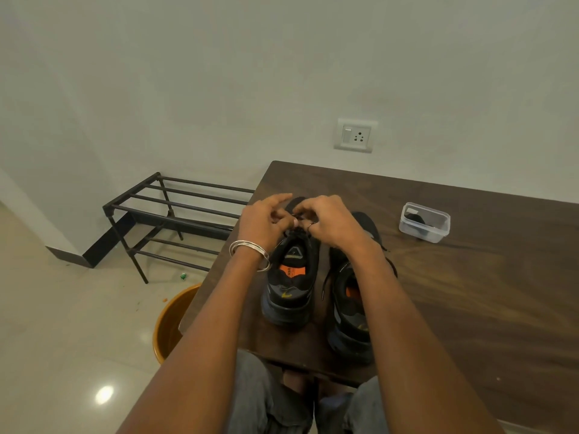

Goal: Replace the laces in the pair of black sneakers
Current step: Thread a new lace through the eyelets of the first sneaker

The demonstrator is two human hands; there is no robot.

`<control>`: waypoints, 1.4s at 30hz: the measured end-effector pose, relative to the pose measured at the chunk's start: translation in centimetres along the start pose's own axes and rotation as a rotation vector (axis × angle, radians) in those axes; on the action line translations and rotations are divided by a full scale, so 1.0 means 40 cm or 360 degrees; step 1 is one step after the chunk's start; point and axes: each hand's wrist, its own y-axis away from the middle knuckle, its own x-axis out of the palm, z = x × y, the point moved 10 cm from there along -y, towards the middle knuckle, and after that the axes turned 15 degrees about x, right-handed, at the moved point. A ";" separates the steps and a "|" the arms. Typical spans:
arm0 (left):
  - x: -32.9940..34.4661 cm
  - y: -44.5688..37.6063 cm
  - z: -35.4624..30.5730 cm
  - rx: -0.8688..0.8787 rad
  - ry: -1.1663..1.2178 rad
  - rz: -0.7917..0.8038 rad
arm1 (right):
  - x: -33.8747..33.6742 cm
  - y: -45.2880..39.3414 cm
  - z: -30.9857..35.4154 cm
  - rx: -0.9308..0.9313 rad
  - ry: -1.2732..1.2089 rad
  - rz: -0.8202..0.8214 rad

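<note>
Risk, as judged: the lace could slip out of the pinch or be fed through the wrong eyelet, since the eyelet row is hidden by both hands. A hard tug could also drag the left sneaker (289,277) toward the near tabletop (470,292) edge.

Left hand (263,222): fingers curled, lace apparently pinched over the left sneaker's upper eyelets; index finger extended toward 12 o'clock. Right hand (326,219): fingers curled together on the same lace area; exact contact cannot be resolved.

Both forearms are reached forward over the pair. Right sneaker (354,308) sits just beside, at 3 o'clock of the left one, with a loose lace end (324,285) lying between them. A clear container (424,222) with dark contents is placed at 2 o'clock, well apart.
</note>
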 end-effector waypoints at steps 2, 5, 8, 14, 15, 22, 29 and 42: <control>-0.003 -0.007 -0.006 0.0082 -0.0178 0.0030 | -0.002 0.004 0.002 0.0019 0.0084 -0.0014; 0.006 -0.016 -0.028 0.0269 -0.0441 0.0147 | 0.018 0.012 -0.004 0.0124 0.0219 0.0030; 0.019 -0.021 -0.035 0.0328 -0.0630 0.0275 | 0.031 0.012 -0.021 0.0227 0.0039 0.0157; 0.026 -0.019 -0.027 0.0259 -0.0602 0.0284 | 0.022 0.034 -0.035 0.0272 -0.0429 0.0409; 0.032 -0.018 -0.029 0.0264 -0.0578 0.0301 | 0.020 0.032 -0.040 0.0288 -0.0357 0.0358; 0.044 -0.020 -0.030 0.0235 -0.0486 0.0319 | -0.029 0.001 -0.050 0.0335 -0.0201 -0.0090; 0.026 -0.015 -0.021 0.0187 -0.0493 0.0240 | -0.084 0.041 -0.087 0.0589 -0.1482 -0.0037; 0.017 -0.015 -0.018 0.0168 -0.0503 0.0179 | -0.089 0.038 -0.127 0.0725 0.0286 -0.0177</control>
